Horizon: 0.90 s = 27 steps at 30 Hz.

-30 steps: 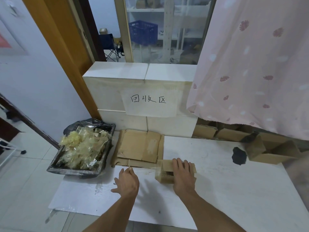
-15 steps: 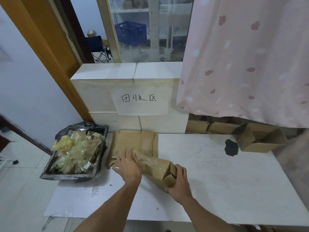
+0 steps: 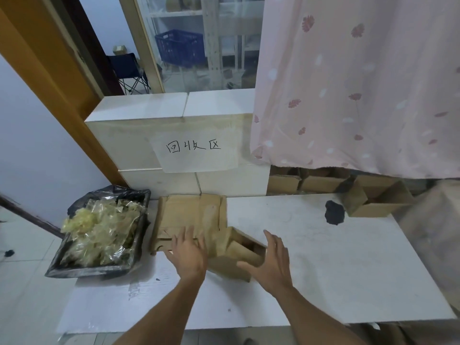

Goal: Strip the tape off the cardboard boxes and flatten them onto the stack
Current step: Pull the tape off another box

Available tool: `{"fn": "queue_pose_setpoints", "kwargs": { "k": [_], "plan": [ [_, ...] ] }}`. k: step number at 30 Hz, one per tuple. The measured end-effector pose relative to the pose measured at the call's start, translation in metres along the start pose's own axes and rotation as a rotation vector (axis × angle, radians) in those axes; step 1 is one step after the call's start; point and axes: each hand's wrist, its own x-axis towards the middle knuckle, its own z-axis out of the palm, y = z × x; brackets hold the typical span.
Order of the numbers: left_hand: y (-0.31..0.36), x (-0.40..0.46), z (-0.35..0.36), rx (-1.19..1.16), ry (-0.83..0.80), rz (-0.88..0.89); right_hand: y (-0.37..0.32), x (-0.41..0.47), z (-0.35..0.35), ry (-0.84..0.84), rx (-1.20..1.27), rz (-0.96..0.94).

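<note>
A small brown cardboard box (image 3: 236,252), partly collapsed with one end gaping, lies at the near right edge of the stack of flattened cardboard (image 3: 184,215) on the white table (image 3: 336,270). My left hand (image 3: 190,252) lies flat, fingers spread, pressing on the box's left part and the stack's near edge. My right hand (image 3: 270,260) is spread open just right of the box's gaping end, thumb near its lower corner; I cannot tell whether it touches.
A black-lined bin (image 3: 99,230) full of stripped clear tape sits left of the stack. White blocks with a handwritten sign (image 3: 194,148) stand behind. Open cardboard boxes (image 3: 375,200) wait at the back right under a pink curtain (image 3: 361,83). A black patch (image 3: 334,212) marks the table.
The box has been carried from the table's middle leftward onto the stack's edge. My left hand went from the tabletop onto the box; my right hand has come off the box and spread open.
</note>
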Motion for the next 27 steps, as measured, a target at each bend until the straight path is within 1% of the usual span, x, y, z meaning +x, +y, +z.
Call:
{"fn": "queue_pose_setpoints", "kwargs": {
  "k": [3, 5, 8, 10, 11, 13, 16, 18, 20, 23, 25, 27],
  "plan": [
    [0.004, 0.0, 0.002, 0.01, 0.02, 0.064, -0.023, 0.011, 0.0, 0.095, -0.128, -0.263],
    [0.008, 0.004, -0.003, 0.005, 0.048, 0.098, -0.041, 0.018, 0.002, 0.129, -0.198, -0.412],
    [0.014, 0.01, -0.013, -0.021, 0.09, 0.132, -0.068, 0.025, 0.009, 0.05, -0.304, -0.542],
    [0.015, 0.013, -0.02, -0.072, 0.113, 0.133, -0.08, 0.027, 0.016, -0.036, -0.351, -0.533],
    [0.015, 0.015, -0.024, -0.1, 0.122, 0.138, -0.085, 0.027, 0.019, -0.071, -0.334, -0.502],
    [0.012, 0.019, -0.034, -0.196, 0.124, 0.16, -0.096, 0.027, 0.022, -0.124, -0.262, -0.418],
    [0.004, 0.023, -0.049, -0.412, 0.066, 0.159, -0.114, 0.029, 0.022, -0.148, -0.148, -0.343],
    [-0.006, 0.024, -0.057, -0.466, 0.037, 0.185, -0.126, 0.031, 0.023, -0.183, -0.084, -0.338],
    [-0.017, 0.025, -0.063, -0.472, 0.04, 0.214, -0.138, 0.034, 0.026, -0.222, -0.117, -0.379],
    [-0.032, 0.025, -0.073, -0.472, 0.042, 0.194, -0.154, 0.036, 0.033, -0.173, -0.212, -0.436],
    [-0.042, 0.025, -0.08, -0.46, -0.002, 0.188, -0.158, 0.037, 0.034, -0.089, -0.295, -0.402],
    [-0.057, 0.026, -0.086, -0.391, -0.02, 0.207, -0.161, 0.038, 0.035, -0.037, -0.405, -0.382]
  ]
}}
